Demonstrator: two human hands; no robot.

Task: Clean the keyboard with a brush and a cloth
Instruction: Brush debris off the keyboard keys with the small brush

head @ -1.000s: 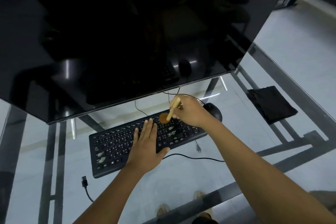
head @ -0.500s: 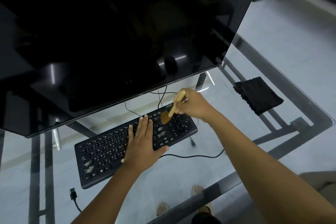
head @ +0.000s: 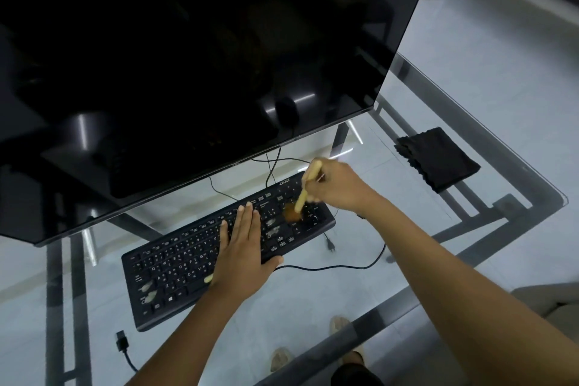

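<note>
A black keyboard (head: 175, 263) lies slanted on the glass desk, with pale smudges of debris on several keys. My left hand (head: 242, 254) rests flat on its middle, fingers together, pressing it down. My right hand (head: 338, 188) grips a small brush (head: 302, 194) with a pale wooden handle; its brown bristles touch the keys at the keyboard's right end. A folded black cloth (head: 438, 160) lies on the glass to the right, apart from both hands.
A large dark monitor (head: 188, 56) hangs over the keyboard's far side. Black cables (head: 332, 266) run from the keyboard across the glass desk (head: 470, 229), and a loose USB plug (head: 122, 343) lies at the front left. My feet show through the glass.
The brush has moved from the keyboard's upper middle towards its right end. My left hand has stayed flat on the keys. The camera view has shifted a little to the right.
</note>
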